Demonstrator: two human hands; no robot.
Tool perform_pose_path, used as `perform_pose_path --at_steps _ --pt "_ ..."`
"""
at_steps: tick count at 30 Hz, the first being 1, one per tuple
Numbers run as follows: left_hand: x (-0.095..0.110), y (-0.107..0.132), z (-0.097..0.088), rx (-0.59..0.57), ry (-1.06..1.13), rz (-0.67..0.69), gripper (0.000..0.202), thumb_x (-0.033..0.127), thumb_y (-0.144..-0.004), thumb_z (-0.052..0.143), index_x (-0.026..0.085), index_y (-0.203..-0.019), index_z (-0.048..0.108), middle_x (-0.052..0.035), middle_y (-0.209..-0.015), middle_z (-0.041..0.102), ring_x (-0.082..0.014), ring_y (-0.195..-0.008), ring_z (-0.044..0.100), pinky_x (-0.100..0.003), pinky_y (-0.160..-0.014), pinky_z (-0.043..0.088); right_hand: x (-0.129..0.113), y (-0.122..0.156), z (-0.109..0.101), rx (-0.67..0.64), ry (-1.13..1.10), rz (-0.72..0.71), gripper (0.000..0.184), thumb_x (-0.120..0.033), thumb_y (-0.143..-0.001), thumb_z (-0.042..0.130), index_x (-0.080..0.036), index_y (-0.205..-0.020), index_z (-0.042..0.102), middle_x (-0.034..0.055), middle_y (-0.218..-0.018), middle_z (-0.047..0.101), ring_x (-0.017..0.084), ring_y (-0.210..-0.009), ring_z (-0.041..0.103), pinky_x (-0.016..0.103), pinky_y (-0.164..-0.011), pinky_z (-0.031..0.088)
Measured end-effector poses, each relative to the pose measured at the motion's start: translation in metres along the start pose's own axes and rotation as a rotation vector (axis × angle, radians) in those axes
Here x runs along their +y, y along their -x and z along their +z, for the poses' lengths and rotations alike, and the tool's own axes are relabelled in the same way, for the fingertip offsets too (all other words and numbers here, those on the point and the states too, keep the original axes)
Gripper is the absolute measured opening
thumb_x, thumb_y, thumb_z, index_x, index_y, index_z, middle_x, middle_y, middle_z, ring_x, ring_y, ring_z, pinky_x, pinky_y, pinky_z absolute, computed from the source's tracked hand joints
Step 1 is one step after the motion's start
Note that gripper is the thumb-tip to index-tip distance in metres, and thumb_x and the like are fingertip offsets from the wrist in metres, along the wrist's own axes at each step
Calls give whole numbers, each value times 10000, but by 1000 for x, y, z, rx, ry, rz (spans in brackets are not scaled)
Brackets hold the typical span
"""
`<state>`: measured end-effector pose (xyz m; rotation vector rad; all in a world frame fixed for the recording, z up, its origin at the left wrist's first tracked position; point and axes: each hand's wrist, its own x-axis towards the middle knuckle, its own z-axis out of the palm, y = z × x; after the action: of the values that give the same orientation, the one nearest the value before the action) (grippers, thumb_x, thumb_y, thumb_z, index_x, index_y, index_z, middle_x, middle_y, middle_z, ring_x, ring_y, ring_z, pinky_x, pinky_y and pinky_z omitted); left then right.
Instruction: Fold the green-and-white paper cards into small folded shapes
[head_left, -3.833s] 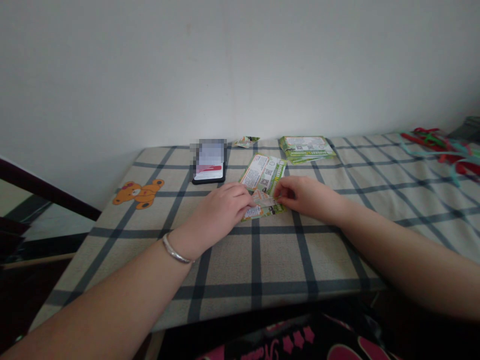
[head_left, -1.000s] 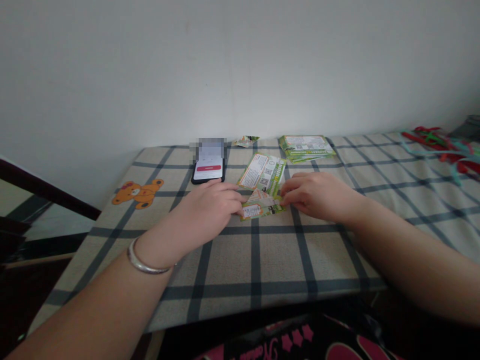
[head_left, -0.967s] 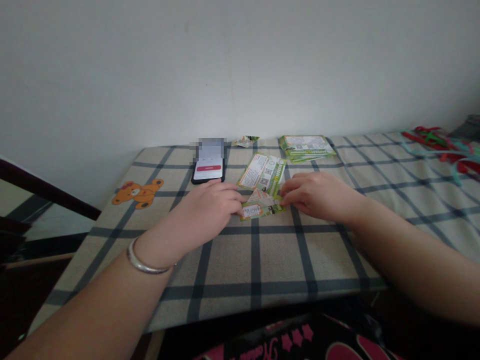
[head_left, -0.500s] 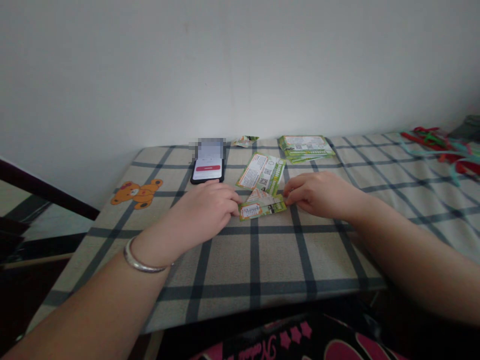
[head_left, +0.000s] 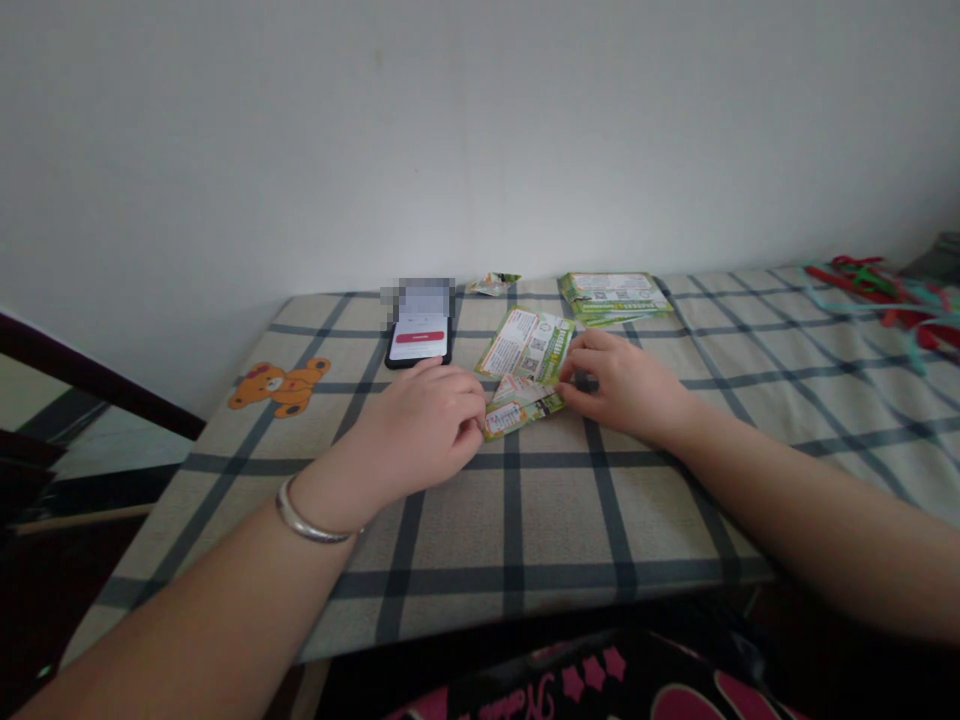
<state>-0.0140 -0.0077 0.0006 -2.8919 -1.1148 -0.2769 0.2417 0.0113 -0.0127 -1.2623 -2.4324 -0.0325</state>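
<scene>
A folded paper leaflet, green and white with print, lies between my hands on the checked tablecloth. My left hand, with a silver bangle at the wrist, is closed at the leaflet's left end, thumb and curled fingers at its edge. At the opposite end, the thumb and bent fingers of my right hand pinch the paper and cover its corner. Just behind, partly overlapped by the folded piece, an unfolded leaflet lies flat with its printed side up.
Near the wall are a phone with a lit screen, a small folded paper piece and a stack of leaflets. Red, green and pale blue strips lie at the far right. A bear picture marks the tablecloth's left side.
My right hand has shifted left and now covers the right end of the folded leaflet, which is tilted more, right end raised. My left fingers have curled in more at its left end.
</scene>
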Motion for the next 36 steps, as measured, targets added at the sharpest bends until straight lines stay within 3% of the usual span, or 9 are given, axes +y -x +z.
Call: perform_pose_path --at_steps 9,12,17,21,25,30,36 --pt "0 -1 12 46 13 -92 93 256 -850 583 182 -794 587 -42 -887 612 -217 -865 575 -378 -766 471 2 -4 7 7 -71 -2 135 -318 -803 656 -184 -818 647 89 -961 598 234 -925 583 393 -839 496" --pt "0 -1 16 82 74 -135 112 254 -839 612 175 -912 581 -56 -976 623 -230 -943 581 -394 -826 488 4 -5 8 16 -100 -15 114 -299 -801 661 -185 -798 651 88 -969 608 235 -940 583 402 -864 492" --pt "-3 -1 21 126 124 -122 457 232 -838 625 159 -1267 486 -99 -1262 575 -247 -1189 515 -431 -1030 425 7 -5 8 42 -131 -74 53 -233 -785 677 -187 -776 653 91 -1053 616 238 -997 578 413 -913 471" --pt "-4 -2 22 143 168 -118 538 226 -844 620 155 -1344 434 -107 -1318 556 -240 -1223 503 -426 -1064 406 7 -5 8 57 -162 -103 36 -216 -796 667 -194 -771 654 86 -1069 619 235 -1008 578 417 -911 468" --pt "-3 -2 22 214 236 -138 565 201 -829 640 179 -1353 429 -87 -1270 594 -223 -1169 548 -408 -1033 435 5 -5 7 73 -191 -119 24 -200 -791 670 -199 -776 651 79 -1084 621 230 -1026 581 419 -928 458" --pt "1 -3 20 320 338 -175 691 145 -790 673 220 -1398 353 -26 -1045 661 -184 -1019 617 -375 -963 472 2 -5 5 110 -247 -133 35 -198 -791 668 -191 -765 645 86 -1083 624 228 -1024 590 422 -933 453" --pt "5 -3 15 327 416 -232 480 122 -780 666 212 -1219 491 14 -900 651 -161 -906 641 -343 -876 495 -1 -5 4 125 -309 -145 29 -186 -793 655 -204 -785 635 77 -1066 625 220 -1018 597 427 -920 472"
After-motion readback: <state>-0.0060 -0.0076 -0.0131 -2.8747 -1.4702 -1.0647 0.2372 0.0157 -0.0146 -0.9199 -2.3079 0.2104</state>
